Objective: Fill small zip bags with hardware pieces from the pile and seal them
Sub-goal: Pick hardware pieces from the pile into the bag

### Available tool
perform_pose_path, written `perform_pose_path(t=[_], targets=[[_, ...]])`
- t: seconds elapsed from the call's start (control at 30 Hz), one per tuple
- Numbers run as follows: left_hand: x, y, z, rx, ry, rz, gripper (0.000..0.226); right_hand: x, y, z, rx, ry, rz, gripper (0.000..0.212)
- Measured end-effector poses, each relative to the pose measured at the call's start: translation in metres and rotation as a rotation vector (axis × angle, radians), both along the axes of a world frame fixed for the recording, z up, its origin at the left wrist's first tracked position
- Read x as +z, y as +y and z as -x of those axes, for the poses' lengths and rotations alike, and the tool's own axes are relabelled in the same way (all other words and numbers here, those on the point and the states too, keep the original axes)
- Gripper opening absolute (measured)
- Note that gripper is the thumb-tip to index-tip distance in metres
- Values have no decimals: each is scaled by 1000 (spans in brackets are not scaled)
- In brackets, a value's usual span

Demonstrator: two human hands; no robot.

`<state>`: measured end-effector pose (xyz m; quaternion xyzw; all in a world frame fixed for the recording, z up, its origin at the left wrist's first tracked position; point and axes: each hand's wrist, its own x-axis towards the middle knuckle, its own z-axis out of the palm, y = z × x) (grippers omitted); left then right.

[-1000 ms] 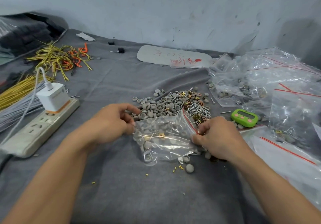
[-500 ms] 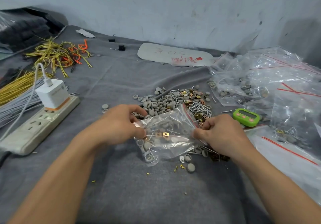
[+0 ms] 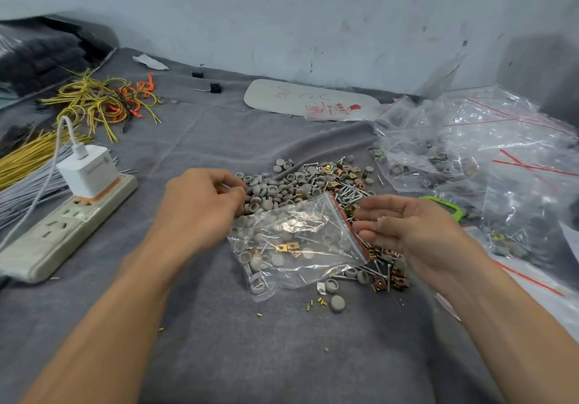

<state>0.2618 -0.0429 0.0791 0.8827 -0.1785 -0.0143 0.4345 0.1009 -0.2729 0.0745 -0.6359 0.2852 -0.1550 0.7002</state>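
Note:
A small clear zip bag (image 3: 297,240) with a red seal strip lies flat on the grey cloth, holding grey caps, screws and brass clips. Neither hand touches it. Behind it spreads the pile of hardware (image 3: 313,184): grey caps, screws, brass and copper clips. My left hand (image 3: 200,206) is at the pile's left edge, fingers curled with the tips together against the grey caps; whether they hold a piece is hidden. My right hand (image 3: 404,228) hovers just right of the bag's red strip, palm turned up, fingers relaxed and empty.
A power strip (image 3: 62,228) with a white charger (image 3: 87,171) lies at the left, beside yellow wire bundles (image 3: 100,99). Clear bags (image 3: 485,153) are heaped at the right, with a green timer (image 3: 448,208) behind my right hand. A stray grey cap (image 3: 338,303) lies in front.
Both hands have let go of the bag, which now lies flat on the cloth. My left hand moved back to the grey caps; my right hand opened and turned palm up.

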Motion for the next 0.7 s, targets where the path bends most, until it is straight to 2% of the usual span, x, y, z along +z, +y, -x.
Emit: perform_pose_path(t=[0.17, 0.33, 0.43, 0.57, 0.7], targets=[[4, -3, 2, 44, -14, 35, 16, 1, -1, 1, -28, -92, 10, 23], [4, -7, 6, 22, 1, 49, 13, 0, -1, 2, 31, -72, 51, 20], [3, -13, 12, -89, 8, 70, 10, -4, -2, 2, 78, -43, 88, 28], [2, -22, 18, -222, -7, 49, 21, -8, -4, 1, 138, -17, 161, 46], [2, -28, 19, -231, -6, 76, 23, -10, -1, 0, 117, 59, 320, 40]])
